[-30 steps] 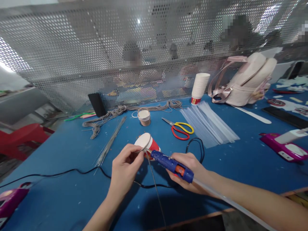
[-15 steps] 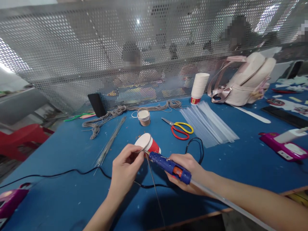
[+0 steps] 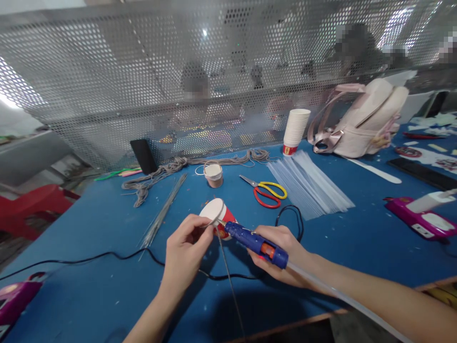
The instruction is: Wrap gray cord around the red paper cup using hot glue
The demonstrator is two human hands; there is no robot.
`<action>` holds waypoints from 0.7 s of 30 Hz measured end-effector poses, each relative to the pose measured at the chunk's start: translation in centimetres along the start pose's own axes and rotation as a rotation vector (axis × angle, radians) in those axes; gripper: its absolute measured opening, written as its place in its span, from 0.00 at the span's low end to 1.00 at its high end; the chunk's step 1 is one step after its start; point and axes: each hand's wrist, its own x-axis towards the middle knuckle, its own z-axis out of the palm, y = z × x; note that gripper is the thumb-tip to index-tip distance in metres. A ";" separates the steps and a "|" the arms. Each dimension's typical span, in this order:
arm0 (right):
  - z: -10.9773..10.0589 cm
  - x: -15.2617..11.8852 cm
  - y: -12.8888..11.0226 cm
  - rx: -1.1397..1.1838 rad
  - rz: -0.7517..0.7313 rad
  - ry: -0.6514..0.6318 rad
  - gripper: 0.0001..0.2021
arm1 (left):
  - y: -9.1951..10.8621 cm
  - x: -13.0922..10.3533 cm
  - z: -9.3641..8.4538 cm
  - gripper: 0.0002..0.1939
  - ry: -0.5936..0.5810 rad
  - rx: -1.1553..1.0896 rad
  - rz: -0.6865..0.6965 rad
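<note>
left hand: pinching cord at cup rim
right hand: clamped around glue gun
cup: in from counter's near edge
scissors: apart, nearer far edge

We look out from one camera worn on the person's head, set above the near side of the blue table and facing forward and down. The left hand and right hand lie close below us, near the middle; the perforated metal partition stands farther off, across the far side. Our wide view reaches from a red plastic stool at left to the pale pink backpack at far right.
</note>
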 end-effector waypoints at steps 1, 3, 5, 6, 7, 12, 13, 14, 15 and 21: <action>0.0 0.0 0.0 0.004 0.004 0.003 0.04 | 0.0 0.0 0.0 0.04 -0.001 0.000 0.000; 0.0 -0.1 0.1 0.007 0.001 0.005 0.04 | 0.1 0.0 0.0 0.04 -0.004 0.000 0.003; 0.0 -0.1 0.2 0.007 0.004 -0.004 0.04 | 0.1 0.0 0.0 0.04 -0.003 0.000 0.010; 0.0 -0.1 0.2 0.008 0.012 -0.006 0.04 | 0.1 0.0 0.0 0.04 -0.002 -0.001 0.015; -0.1 -0.1 0.2 0.012 0.024 -0.002 0.04 | 0.1 0.0 0.0 0.04 0.000 -0.001 0.020; 0.0 -0.1 0.3 0.042 0.039 0.011 0.04 | 0.1 0.0 0.0 0.04 -0.014 0.005 0.021; 0.0 -0.2 0.3 0.038 0.032 0.004 0.04 | 0.1 0.0 0.0 0.04 -0.018 0.005 0.018; 0.1 -0.2 0.3 0.030 0.025 0.000 0.04 | 0.1 0.0 0.0 0.04 -0.023 0.007 0.017; 0.1 -0.2 0.3 0.024 0.019 -0.003 0.04 | 0.1 0.0 0.0 0.04 -0.024 0.007 0.018; 0.0 -0.3 0.4 0.029 0.041 0.021 0.04 | 0.0 -0.1 0.0 0.05 -0.021 0.009 0.029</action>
